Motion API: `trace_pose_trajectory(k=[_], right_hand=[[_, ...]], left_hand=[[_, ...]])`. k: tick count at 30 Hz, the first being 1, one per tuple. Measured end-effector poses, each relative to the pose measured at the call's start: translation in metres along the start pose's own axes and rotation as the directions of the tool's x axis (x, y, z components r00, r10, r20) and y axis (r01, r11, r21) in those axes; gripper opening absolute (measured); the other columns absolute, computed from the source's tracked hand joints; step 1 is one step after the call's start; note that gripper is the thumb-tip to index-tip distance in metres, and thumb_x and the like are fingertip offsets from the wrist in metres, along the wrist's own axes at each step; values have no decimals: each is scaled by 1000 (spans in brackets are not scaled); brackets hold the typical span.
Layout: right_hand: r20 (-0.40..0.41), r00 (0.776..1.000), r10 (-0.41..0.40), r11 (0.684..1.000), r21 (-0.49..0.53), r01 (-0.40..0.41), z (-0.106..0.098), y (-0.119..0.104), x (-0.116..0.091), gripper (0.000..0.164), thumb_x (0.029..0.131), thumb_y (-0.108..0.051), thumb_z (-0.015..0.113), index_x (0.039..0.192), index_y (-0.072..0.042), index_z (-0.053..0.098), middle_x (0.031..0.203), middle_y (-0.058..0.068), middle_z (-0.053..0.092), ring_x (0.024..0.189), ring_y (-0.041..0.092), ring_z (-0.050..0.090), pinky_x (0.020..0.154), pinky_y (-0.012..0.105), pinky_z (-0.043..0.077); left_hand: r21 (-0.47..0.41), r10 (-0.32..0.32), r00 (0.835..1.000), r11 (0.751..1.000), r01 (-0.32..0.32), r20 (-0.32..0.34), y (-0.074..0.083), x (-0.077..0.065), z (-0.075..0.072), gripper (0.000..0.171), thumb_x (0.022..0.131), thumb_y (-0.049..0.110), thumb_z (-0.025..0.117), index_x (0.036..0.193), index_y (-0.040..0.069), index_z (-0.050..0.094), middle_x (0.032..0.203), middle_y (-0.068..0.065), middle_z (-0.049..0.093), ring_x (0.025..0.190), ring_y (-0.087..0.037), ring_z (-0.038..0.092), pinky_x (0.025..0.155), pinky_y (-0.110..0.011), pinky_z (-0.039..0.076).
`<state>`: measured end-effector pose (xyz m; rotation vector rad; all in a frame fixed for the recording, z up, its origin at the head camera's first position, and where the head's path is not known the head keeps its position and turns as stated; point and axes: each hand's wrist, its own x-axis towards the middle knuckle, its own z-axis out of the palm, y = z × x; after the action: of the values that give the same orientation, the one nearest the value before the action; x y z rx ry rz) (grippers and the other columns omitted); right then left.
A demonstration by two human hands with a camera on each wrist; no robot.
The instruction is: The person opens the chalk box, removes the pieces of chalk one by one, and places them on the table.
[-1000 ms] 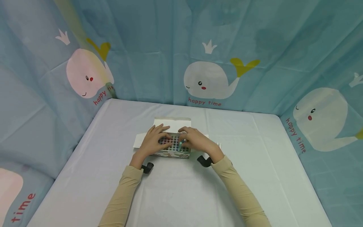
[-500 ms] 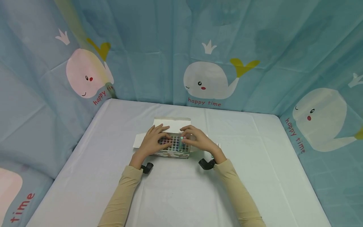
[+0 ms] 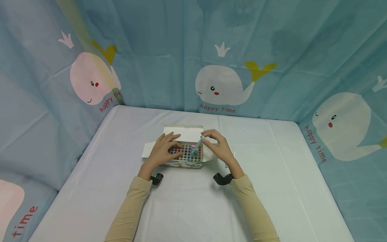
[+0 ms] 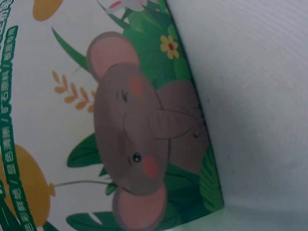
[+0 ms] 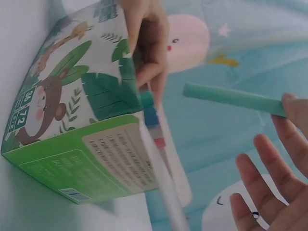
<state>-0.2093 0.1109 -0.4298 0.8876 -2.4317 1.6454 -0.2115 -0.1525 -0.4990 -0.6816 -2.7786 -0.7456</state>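
Observation:
An open carton of chalk [image 3: 182, 164], printed with animals and leaves, stands on the white table. Several rows of coloured chalk ends fill it. My right hand [image 3: 219, 146] is above its right end, pinching a green stick of chalk [image 5: 231, 98] by one end between thumb and fingertips. The stick slants over the box, its lower end overlapping the chalk in the head view. Blue and pink chalk sticks [image 5: 151, 118] poke up above the rim at that end. My left hand [image 3: 163, 149] rests over the left end, thumb and index finger bent above the chalk.
The carton's white back flap [image 3: 184, 133] stands raised, and a side flap [image 3: 148, 149] sticks out left. A small pale item [image 3: 234, 155] shows beside my right wrist, partly hidden. A blue whale-print curtain [image 3: 169, 80] borders the white table [image 3: 187, 208].
My right hand has risen up and to the right from the box, bringing the green chalk out at a slant. A pink chalk end shows plainly now. My left hand has stayed in place.

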Motion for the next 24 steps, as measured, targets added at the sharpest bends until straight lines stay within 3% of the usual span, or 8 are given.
trace_pose_trajectory(k=[10,17,20,24], right_hand=[[-127,992,-3,999,-36,-2,-23,-6,-12,15,91,-4,58,103,3,61,116,19,56,110,33,51,103,48,44],[-201,979,38,998,-33,-46,-39,-4,-22,16,91,-3,57,103,7,61,114,20,57,112,32,51,104,45,44],[-224,973,62,997,-22,-69,-45,-2,-27,17,92,-4,56,104,7,61,113,20,58,110,27,52,103,44,44],[-249,963,106,994,-4,-111,-53,2,-33,19,92,-7,56,106,7,60,113,20,58,105,9,52,103,46,45]], left_hand=[[4,6,1000,1000,-6,-3,2,0,-1,24,80,46,69,92,26,67,142,-2,44,138,-29,26,121,-46,7],[11,10,1000,1000,-10,-3,0,0,0,24,80,47,68,93,27,67,142,-2,44,139,-29,26,122,-45,7],[13,9,1000,1000,-8,-4,0,0,1,25,79,48,69,93,27,67,142,-2,44,139,-28,26,122,-45,7],[9,1,1000,1000,-1,3,0,1,1,26,79,48,68,93,27,67,142,0,43,139,-27,25,122,-44,6]])
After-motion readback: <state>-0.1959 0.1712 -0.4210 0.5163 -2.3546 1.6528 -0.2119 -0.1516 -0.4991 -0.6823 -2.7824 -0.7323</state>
